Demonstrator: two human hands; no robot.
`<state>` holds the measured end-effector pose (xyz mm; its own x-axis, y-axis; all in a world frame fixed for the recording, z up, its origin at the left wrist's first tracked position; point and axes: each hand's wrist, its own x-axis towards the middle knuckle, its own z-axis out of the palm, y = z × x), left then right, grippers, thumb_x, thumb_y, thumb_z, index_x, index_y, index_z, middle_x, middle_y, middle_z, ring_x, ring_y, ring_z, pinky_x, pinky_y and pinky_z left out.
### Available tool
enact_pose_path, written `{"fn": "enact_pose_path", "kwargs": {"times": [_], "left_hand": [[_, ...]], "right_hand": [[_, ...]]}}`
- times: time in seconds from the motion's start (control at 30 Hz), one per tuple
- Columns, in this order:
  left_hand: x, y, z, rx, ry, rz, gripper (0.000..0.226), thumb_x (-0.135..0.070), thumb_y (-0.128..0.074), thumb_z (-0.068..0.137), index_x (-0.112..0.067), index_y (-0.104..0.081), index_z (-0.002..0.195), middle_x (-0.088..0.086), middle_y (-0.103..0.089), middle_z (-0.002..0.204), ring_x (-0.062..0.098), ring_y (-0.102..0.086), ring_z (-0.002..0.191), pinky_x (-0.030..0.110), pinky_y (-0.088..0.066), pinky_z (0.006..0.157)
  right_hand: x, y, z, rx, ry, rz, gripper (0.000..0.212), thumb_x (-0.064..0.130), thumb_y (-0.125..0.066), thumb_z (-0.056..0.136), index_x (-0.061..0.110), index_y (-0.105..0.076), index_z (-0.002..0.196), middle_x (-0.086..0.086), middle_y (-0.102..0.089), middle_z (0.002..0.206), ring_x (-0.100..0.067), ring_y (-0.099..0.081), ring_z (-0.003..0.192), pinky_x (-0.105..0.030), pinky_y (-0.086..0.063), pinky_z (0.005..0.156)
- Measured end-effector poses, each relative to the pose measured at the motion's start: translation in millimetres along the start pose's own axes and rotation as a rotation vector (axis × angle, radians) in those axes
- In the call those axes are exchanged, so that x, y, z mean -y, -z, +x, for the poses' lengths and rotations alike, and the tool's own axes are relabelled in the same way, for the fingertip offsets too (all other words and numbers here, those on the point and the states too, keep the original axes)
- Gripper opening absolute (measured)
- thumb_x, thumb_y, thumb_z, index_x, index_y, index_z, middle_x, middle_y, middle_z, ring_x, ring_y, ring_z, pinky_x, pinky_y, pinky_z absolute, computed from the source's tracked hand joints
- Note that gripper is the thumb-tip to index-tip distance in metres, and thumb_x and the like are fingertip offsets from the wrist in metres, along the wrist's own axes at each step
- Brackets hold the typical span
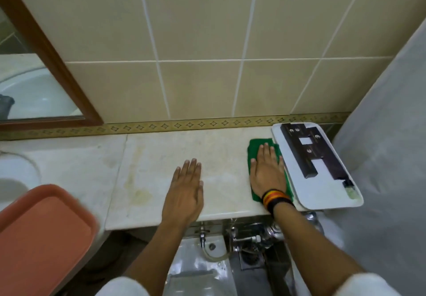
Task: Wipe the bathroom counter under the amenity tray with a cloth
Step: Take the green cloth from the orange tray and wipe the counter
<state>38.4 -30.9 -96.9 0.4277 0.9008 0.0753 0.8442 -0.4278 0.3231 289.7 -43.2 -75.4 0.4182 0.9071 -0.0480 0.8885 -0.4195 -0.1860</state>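
Nearest, the left hand lay flat on the pale counter, fingers straight and together, holding nothing. Just beyond, the right hand pressed flat, fingers extended, on the green cloth, which touched the white amenity tray at the counter's right end. Dark boxes lay in the tray, its far end near the tiled wall.

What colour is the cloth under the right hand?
The cloth is green, lying flat under the right hand beside the white tray; the head view shows it.
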Motion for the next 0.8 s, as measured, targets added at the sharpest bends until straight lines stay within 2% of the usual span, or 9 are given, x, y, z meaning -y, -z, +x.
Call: {"fn": "enact_pose_path", "kwargs": {"times": [0.13, 0.2, 0.33, 0.4, 0.47, 0.53, 0.63, 0.73, 0.8], "left_hand": [[1.1, -3.5, 4.9, -0.030, -0.011, -0.010, 0.060, -0.037, -0.016, 0.108, -0.018, -0.020, 0.165, -0.001, -0.016, 0.173, 0.013, -0.011, 0.161, 0.040, -0.014, 0.131], [1.3, -5.6, 6.8, -0.035, -0.010, -0.025, 0.060, -0.033, -0.021, 0.107, -0.016, -0.022, 0.164, 0.000, -0.018, 0.172, 0.013, -0.013, 0.161, 0.039, -0.014, 0.131], [-3.9, 1.9, 1.5, -0.109, 0.068, -0.203, 0.063, -0.022, -0.030, 0.104, -0.012, -0.016, 0.165, 0.000, -0.011, 0.174, 0.010, -0.005, 0.161, 0.037, -0.012, 0.131], [-9.2, 8.5, -1.4, -0.168, 0.125, -0.297, 0.064, -0.017, -0.031, 0.102, -0.011, -0.016, 0.165, 0.000, -0.011, 0.174, 0.011, -0.006, 0.161, 0.040, -0.013, 0.131], [-9.8, 17.4, -3.6, -0.222, 0.174, -0.338, 0.063, -0.014, -0.032, 0.101, -0.010, -0.021, 0.163, 0.003, -0.014, 0.173, 0.016, -0.010, 0.161, 0.044, -0.014, 0.131], [-18.1, 23.2, 5.9, -0.246, 0.155, -0.317, 0.063, -0.014, -0.034, 0.101, -0.009, -0.025, 0.163, 0.005, -0.016, 0.173, 0.018, -0.010, 0.162, 0.045, -0.012, 0.131], [-51.2, 15.9, 53.9, -0.181, 0.117, -0.263, 0.060, -0.025, -0.026, 0.107, -0.013, -0.019, 0.165, 0.004, -0.012, 0.174, 0.018, -0.004, 0.162, 0.041, -0.006, 0.132], [-79.6, -2.2, 103.0, -0.061, 0.240, -0.154, 0.062, -0.032, -0.019, 0.109, -0.004, -0.012, 0.164, 0.014, -0.010, 0.173, 0.027, -0.006, 0.162, 0.043, -0.005, 0.132], [-79.2, -13.6, 118.0, -0.050, 0.320, -0.088, 0.065, -0.033, -0.019, 0.108, -0.001, -0.012, 0.163, 0.018, -0.013, 0.172, 0.030, -0.011, 0.161, 0.045, -0.005, 0.131]], "right_hand": [[19.9, -0.9, 76.3, -0.044, -0.060, -0.008, 0.064, 0.034, -0.019, 0.104, 0.006, -0.014, 0.162, -0.009, -0.012, 0.171, -0.026, -0.010, 0.157, -0.048, -0.008, 0.126], [42.1, -7.6, 81.5, -0.048, -0.095, 0.007, 0.065, 0.033, -0.022, 0.103, 0.005, -0.016, 0.161, -0.011, -0.015, 0.170, -0.028, -0.013, 0.157, -0.049, -0.007, 0.126], [122.0, -26.3, 43.2, 0.023, 0.250, 0.122, 0.063, 0.030, -0.026, 0.103, 0.008, -0.017, 0.161, -0.010, -0.018, 0.170, -0.026, -0.013, 0.157, -0.049, -0.010, 0.126], [140.5, -18.6, 39.7, 0.111, 0.340, 0.261, 0.059, 0.029, -0.026, 0.105, 0.010, -0.019, 0.161, -0.008, -0.017, 0.170, -0.025, -0.013, 0.157, -0.047, -0.006, 0.127], [122.2, 1.8, 39.8, 0.128, 0.251, 0.514, 0.054, 0.025, -0.030, 0.107, 0.010, -0.029, 0.158, -0.008, -0.026, 0.168, -0.025, -0.021, 0.155, -0.043, -0.007, 0.127], [75.8, 8.7, 35.8, 0.034, 0.080, 0.603, 0.051, 0.025, -0.031, 0.108, 0.010, -0.034, 0.156, -0.009, -0.030, 0.166, -0.024, -0.022, 0.155, -0.041, -0.006, 0.127], [29.5, -0.4, 25.4, -0.010, 0.049, 0.440, 0.053, 0.028, -0.027, 0.109, 0.008, -0.034, 0.157, -0.011, -0.030, 0.165, -0.023, -0.019, 0.156, -0.040, -0.005, 0.128], [27.9, -15.0, 27.4, -0.092, 0.092, 0.353, 0.053, 0.028, -0.026, 0.108, 0.006, -0.039, 0.154, -0.012, -0.038, 0.162, -0.025, -0.027, 0.153, -0.042, -0.011, 0.127], [32.4, -18.3, 34.4, -0.122, 0.085, 0.349, 0.051, 0.027, -0.028, 0.108, 0.005, -0.043, 0.152, -0.013, -0.041, 0.160, -0.026, -0.030, 0.152, -0.043, -0.013, 0.127]]}}
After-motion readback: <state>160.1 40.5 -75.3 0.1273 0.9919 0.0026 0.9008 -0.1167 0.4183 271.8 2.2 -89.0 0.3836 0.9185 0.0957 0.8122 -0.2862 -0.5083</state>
